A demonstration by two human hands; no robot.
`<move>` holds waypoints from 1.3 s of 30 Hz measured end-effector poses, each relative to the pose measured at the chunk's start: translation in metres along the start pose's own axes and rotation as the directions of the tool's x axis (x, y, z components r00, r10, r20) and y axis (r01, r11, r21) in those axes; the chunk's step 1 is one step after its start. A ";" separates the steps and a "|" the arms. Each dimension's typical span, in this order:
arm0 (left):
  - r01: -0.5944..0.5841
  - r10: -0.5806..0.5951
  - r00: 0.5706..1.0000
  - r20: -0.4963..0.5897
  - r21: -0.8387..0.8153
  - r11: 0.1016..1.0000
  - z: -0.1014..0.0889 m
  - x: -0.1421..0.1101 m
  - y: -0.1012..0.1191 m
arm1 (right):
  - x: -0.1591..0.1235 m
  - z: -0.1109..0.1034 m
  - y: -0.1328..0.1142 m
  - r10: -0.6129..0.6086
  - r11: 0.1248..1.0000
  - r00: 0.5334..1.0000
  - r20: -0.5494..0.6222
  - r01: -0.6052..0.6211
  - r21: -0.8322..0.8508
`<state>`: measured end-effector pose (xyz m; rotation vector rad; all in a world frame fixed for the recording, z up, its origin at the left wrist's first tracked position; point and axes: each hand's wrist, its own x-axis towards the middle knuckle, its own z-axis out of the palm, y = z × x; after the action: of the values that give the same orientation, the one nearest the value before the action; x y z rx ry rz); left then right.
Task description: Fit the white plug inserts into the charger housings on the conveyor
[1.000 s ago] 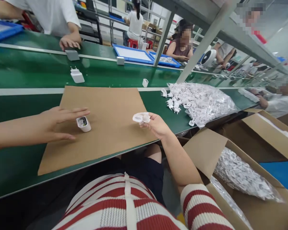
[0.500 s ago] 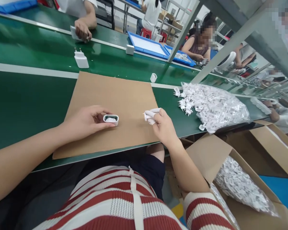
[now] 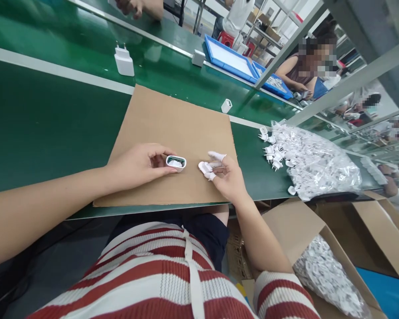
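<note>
My left hand (image 3: 148, 166) is closed around a white charger housing (image 3: 176, 164), whose open end faces me and shows green and white parts inside. To its right, my right hand (image 3: 228, 175) pinches a small white plug cap (image 3: 205, 168) between fingers that wear white finger covers. A short gap separates the cap from the housing. Both hands are over a brown cardboard sheet (image 3: 173, 124) on the green bench. Beside the right hand lie several loose white plug caps (image 3: 273, 155), next to a clear bag (image 3: 319, 164) full of them.
A white charger with two pins (image 3: 124, 61) and another housing (image 3: 226, 105) stand on the green belt (image 3: 166, 66) beyond the cardboard. A carton (image 3: 295, 221) with a filled bag is at lower right. Blue trays (image 3: 232, 60) and co-workers are across the line.
My right hand has turned the plug cap so its flat side shows. Housing and cap are closer together. The whole view has shifted and tilted with my head.
</note>
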<state>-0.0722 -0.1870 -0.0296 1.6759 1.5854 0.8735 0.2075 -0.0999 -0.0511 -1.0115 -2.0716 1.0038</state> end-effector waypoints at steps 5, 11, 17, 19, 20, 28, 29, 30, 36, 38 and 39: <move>-0.022 0.023 1.000 0.021 -0.032 0.999 0.002 0.001 -0.003 | 0.008 0.012 -0.025 0.071 0.980 0.995 -0.074 -0.056 0.189; -0.109 0.109 0.994 -0.005 -0.090 0.990 0.005 0.001 -0.002 | 0.013 0.037 -0.063 -0.273 0.962 0.960 -0.054 0.272 -0.019; -0.172 0.174 0.985 0.005 -0.123 0.977 0.007 -0.001 -0.001 | 0.015 0.045 -0.065 -0.335 0.866 0.936 0.105 0.350 -0.357; -0.151 0.152 0.988 0.010 -0.082 0.985 0.006 -0.002 0.000 | 0.015 0.046 -0.067 -0.296 0.842 0.942 0.156 0.334 -0.424; -0.143 0.143 0.990 0.014 -0.045 0.989 0.006 -0.002 0.000 | 0.015 0.047 -0.069 -0.272 0.832 0.947 0.173 0.322 -0.453; -0.221 0.210 0.975 0.077 0.491 0.843 0.002 -0.004 0.001 | 0.012 0.059 -0.081 -0.226 0.805 0.966 0.124 0.257 -0.536; -0.235 0.225 0.970 0.089 0.559 0.795 -0.001 -0.003 0.002 | 0.012 0.059 -0.084 -0.214 0.807 0.968 0.131 0.251 -0.535; -0.248 0.235 0.966 0.103 0.611 0.752 -0.003 -0.002 0.003 | 0.014 0.059 -0.086 -0.197 0.812 0.971 0.138 0.241 -0.532; -0.237 0.161 0.968 0.192 0.499 0.833 -0.023 0.014 0.005 | 0.028 0.046 -0.071 -0.171 0.952 0.977 0.125 0.197 -0.235; -0.141 0.068 0.983 0.173 0.454 0.880 -0.034 0.029 0.006 | 0.032 0.027 -0.045 -0.209 0.976 0.977 0.033 0.211 -0.047; -0.079 0.023 0.992 0.126 0.462 0.883 -0.041 0.040 0.006 | 0.035 0.012 -0.028 -0.206 0.979 0.977 -0.054 0.206 -0.014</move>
<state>-0.1011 -0.1466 -0.0002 2.0650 1.7718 0.4187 0.1704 -0.0868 -0.0275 -0.7999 -2.0871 0.8526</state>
